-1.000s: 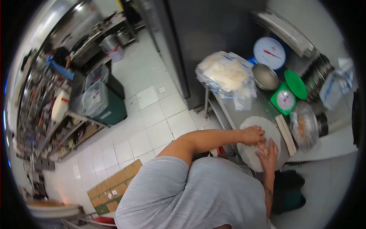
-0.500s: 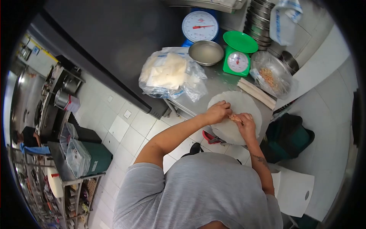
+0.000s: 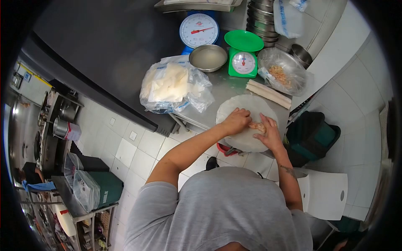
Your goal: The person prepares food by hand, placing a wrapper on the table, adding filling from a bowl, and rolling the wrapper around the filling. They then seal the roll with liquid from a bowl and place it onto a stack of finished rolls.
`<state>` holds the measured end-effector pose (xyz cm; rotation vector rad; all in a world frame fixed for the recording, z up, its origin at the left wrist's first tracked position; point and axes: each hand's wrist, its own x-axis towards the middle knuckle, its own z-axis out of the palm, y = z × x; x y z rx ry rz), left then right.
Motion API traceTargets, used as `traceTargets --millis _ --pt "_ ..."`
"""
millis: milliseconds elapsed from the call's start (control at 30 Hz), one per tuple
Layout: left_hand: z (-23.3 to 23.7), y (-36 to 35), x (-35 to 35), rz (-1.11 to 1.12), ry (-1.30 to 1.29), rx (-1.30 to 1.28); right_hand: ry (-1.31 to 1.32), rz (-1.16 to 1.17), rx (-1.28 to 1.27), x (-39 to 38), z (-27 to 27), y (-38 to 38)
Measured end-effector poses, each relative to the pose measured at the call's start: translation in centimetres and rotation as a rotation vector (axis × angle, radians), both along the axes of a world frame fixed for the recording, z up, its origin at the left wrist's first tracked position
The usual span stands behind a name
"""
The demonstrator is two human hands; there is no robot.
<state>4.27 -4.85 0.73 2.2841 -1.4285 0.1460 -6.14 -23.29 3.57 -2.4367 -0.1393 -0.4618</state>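
Right of the clear plastic bag of white sheets [image 3: 171,83], the left hand [image 3: 236,121] and right hand [image 3: 269,134] rest close together on the round pale wrapper [image 3: 242,104], which lies on the steel table [image 3: 222,90], fingers curled around the small pinkish filling heap [image 3: 256,126], though I cannot tell whether either hand grips it.

White tiled floor [image 3: 138,154]; white tiled wall [image 3: 356,54] at right; dark steel cabinet front [image 3: 104,50] beside the stainless worktop [image 3: 222,90]; cluttered rack [image 3: 83,209] and green bin [image 3: 106,186] lower left; white seat [image 3: 324,194] lower right; even, bright light.
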Motion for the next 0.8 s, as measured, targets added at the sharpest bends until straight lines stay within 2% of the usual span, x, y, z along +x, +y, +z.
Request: traceTargets --millis 100,200,300,400,500,600,667,800 --pt "0.5 -0.8 -1.0 0.009 0.025 -0.127 0.133 0.107 0.034 0.0 -1.6 -2.3" --pt "-0.5 -2.3 -0.8 -0.059 -0.034 0.032 0.187 0.146 0.008 0.2 -2.0 -3.3" --pt "1.0 -0.7 -0.8 -0.039 0.043 0.042 0.195 0.116 0.002 -0.9 -0.1 -3.1" --pt "3.3 1.7 -1.1 0.107 0.130 -0.044 0.014 -0.016 0.046 -1.2 0.7 -1.9" --pt "3.0 3.2 -1.0 0.134 0.131 -0.093 -0.001 0.018 0.127 -1.1 -0.1 -2.3" --pt "-0.4 2.4 0.1 0.050 0.003 -0.027 -0.058 -0.001 0.061 -1.0 -1.6 -2.2" --pt "-1.1 2.3 0.2 0.056 -0.009 -0.023 -0.050 0.025 0.076 -0.9 -1.8 -2.5" --pt "2.0 3.3 -1.1 0.123 0.079 -0.106 0.077 0.040 0.090 -0.4 -1.8 -3.4"
